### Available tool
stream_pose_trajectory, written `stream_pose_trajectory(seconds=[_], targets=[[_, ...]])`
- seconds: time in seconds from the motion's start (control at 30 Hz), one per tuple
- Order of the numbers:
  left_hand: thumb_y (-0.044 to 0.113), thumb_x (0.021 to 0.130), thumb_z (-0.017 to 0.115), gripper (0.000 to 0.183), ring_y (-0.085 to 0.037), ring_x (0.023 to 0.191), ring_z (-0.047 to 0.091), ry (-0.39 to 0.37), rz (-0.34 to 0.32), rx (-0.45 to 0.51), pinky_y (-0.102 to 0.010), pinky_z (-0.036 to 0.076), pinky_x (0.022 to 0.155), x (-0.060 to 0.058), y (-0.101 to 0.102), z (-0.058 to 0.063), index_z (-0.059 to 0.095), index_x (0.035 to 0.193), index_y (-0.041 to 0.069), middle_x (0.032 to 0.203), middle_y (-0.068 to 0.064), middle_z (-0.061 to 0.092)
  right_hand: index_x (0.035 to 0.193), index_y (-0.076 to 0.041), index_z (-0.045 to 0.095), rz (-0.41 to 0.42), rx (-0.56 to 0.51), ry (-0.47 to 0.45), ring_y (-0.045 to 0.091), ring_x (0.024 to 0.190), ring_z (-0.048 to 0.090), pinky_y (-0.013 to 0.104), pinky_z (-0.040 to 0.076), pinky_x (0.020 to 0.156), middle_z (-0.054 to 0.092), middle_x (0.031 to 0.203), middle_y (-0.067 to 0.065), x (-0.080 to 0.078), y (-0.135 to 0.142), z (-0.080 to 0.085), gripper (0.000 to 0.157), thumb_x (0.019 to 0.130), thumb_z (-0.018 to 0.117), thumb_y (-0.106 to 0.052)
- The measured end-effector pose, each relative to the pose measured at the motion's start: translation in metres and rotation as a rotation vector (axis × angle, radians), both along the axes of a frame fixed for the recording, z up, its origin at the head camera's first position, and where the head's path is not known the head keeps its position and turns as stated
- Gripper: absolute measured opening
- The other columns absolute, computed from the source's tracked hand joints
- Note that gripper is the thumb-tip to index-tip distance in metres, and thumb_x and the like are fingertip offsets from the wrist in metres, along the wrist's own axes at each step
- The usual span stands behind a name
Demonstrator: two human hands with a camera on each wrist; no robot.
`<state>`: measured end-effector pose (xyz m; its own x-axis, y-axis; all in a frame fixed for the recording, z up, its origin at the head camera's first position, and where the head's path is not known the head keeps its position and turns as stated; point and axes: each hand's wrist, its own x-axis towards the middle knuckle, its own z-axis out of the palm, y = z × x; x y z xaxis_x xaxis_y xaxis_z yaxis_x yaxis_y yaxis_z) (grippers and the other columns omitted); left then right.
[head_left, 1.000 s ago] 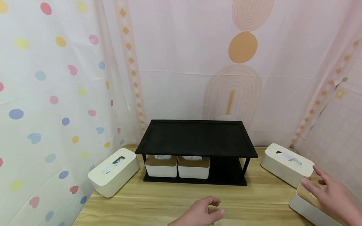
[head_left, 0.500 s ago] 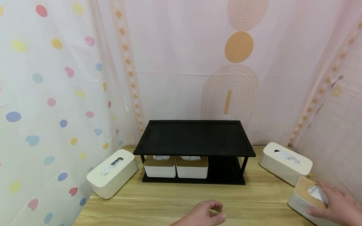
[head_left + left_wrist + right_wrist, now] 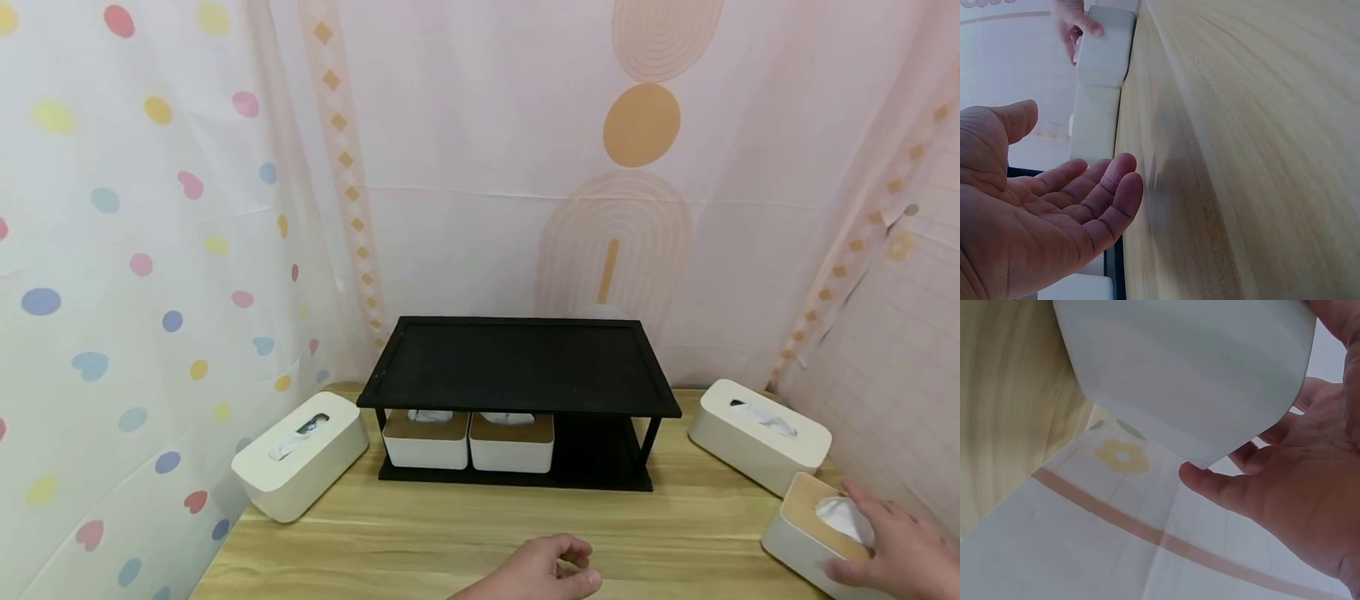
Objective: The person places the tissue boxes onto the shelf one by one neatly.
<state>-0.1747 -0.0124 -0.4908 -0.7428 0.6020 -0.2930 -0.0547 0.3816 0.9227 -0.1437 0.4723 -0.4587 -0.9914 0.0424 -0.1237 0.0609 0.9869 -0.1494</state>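
Note:
A white tissue box with a wooden lid (image 3: pixel 806 533) sits at the right end of the table, a tissue showing in its slot. My right hand (image 3: pixel 907 546) grips it from above, thumb on the near side and fingers over the far side. In the right wrist view the white wall of this tissue box (image 3: pixel 1185 375) fills the upper middle, beside the right hand (image 3: pixel 1297 481). Low over the table's front middle, my left hand (image 3: pixel 536 571) holds nothing. Its fingers are loosely bent, and the palm shows in the left wrist view, where the left hand (image 3: pixel 1047 200) is large.
A black two-tier shelf (image 3: pixel 517 362) stands at the back, with two wood-lidded tissue boxes (image 3: pixel 429 450) on its lower tier at the left. All-white tissue boxes stand on the table: one at left (image 3: pixel 300 458), another at right (image 3: pixel 757 437). Patterned curtains (image 3: pixel 480 167) enclose the wooden table (image 3: pixel 420 542).
My right hand has come down from above the wood-lidded tissue box and shifted toward its right side, now gripping it. The left hand has barely moved.

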Motion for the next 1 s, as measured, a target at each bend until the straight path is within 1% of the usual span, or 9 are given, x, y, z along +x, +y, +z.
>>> stream_pose_trajectory(seconds=[0.13,0.23,0.37,0.47,0.57,0.7,0.83,0.93,1.0], targets=[[0.029,0.106,0.068,0.035,-0.014,0.099,0.068,0.023,-0.006,-0.024,-0.043,0.059,0.093,0.0,0.001,0.0,0.069,0.134,0.007,0.121,0.003,0.074,0.141,0.027,0.04,0.052,-0.007,0.115,0.056,0.1,0.063,0.065,0.054,0.082,0.06,0.123,0.048,0.001,-0.01,-0.001,0.111,0.076,0.094,-0.046],[0.031,0.106,0.069,0.035,-0.013,0.101,0.069,0.043,-0.009,-0.04,-0.044,0.059,0.095,0.0,0.001,0.0,0.07,0.133,0.008,0.121,0.005,0.075,0.141,0.025,0.046,0.097,-0.01,0.213,0.049,0.099,0.067,0.057,0.055,0.077,0.064,0.123,0.044,0.001,-0.023,0.0,0.111,0.068,0.098,-0.04],[0.03,0.106,0.069,0.034,-0.015,0.103,0.069,0.038,-0.003,-0.051,-0.046,0.059,0.097,0.001,0.004,0.001,0.07,0.132,0.009,0.123,0.003,0.075,0.146,0.02,0.048,0.141,-0.008,0.252,0.057,0.109,0.066,0.067,0.053,0.082,0.062,0.132,0.044,0.001,-0.042,0.001,0.113,0.065,0.099,-0.041],[0.03,0.106,0.07,0.034,-0.017,0.104,0.069,0.032,0.003,-0.064,-0.048,0.059,0.098,0.002,0.006,0.002,0.07,0.132,0.009,0.125,0.0,0.074,0.146,0.016,0.049,0.19,-0.033,0.29,0.058,0.11,0.064,0.071,0.051,0.084,0.065,0.131,0.04,-0.001,-0.057,-0.002,0.112,0.063,0.1,-0.04],[0.031,0.105,0.07,0.036,-0.018,0.109,0.069,0.035,0.006,-0.069,-0.051,0.057,0.101,0.002,0.006,0.002,0.07,0.135,0.01,0.132,-0.002,0.073,0.146,0.011,0.051,0.242,-0.072,0.332,0.054,0.112,0.064,0.068,0.052,0.086,0.067,0.132,0.033,-0.004,-0.076,-0.003,0.113,0.057,0.102,-0.038],[0.031,0.104,0.071,0.04,-0.018,0.108,0.068,0.024,0.028,-0.056,-0.051,0.058,0.099,0.004,0.005,0.004,0.068,0.139,0.011,0.139,-0.003,0.07,0.149,0.004,0.053,0.283,-0.11,0.316,0.052,0.116,0.062,0.068,0.053,0.089,0.067,0.138,0.026,-0.007,-0.109,0.002,0.116,0.055,0.103,-0.04],[0.033,0.102,0.075,0.046,-0.016,0.093,0.063,0.022,0.066,-0.038,-0.041,0.057,0.083,0.005,0.006,0.005,0.065,0.144,0.015,0.134,0.002,0.069,0.151,-0.001,0.053,0.326,-0.111,0.272,0.05,0.123,0.06,0.07,0.051,0.095,0.065,0.143,0.022,-0.013,-0.144,0.009,0.116,0.056,0.102,-0.045],[0.036,0.1,0.077,0.055,-0.015,0.082,0.06,0.048,0.096,-0.014,-0.032,0.051,0.07,0.007,0.004,0.005,0.061,0.149,0.017,0.111,0.001,0.071,0.153,-0.003,0.053,0.349,-0.119,0.237,0.05,0.128,0.058,0.072,0.049,0.1,0.064,0.144,0.021,-0.017,-0.168,0.013,0.115,0.057,0.101,-0.047],[0.037,0.1,0.077,0.059,-0.013,0.078,0.06,0.073,0.108,0.008,-0.028,0.049,0.066,0.007,0.003,0.005,0.058,0.152,0.016,0.101,0.001,0.069,0.155,-0.005,0.052,0.364,-0.134,0.223,0.051,0.131,0.057,0.073,0.049,0.101,0.064,0.144,0.021,-0.02,-0.181,0.014,0.116,0.058,0.101,-0.046]])
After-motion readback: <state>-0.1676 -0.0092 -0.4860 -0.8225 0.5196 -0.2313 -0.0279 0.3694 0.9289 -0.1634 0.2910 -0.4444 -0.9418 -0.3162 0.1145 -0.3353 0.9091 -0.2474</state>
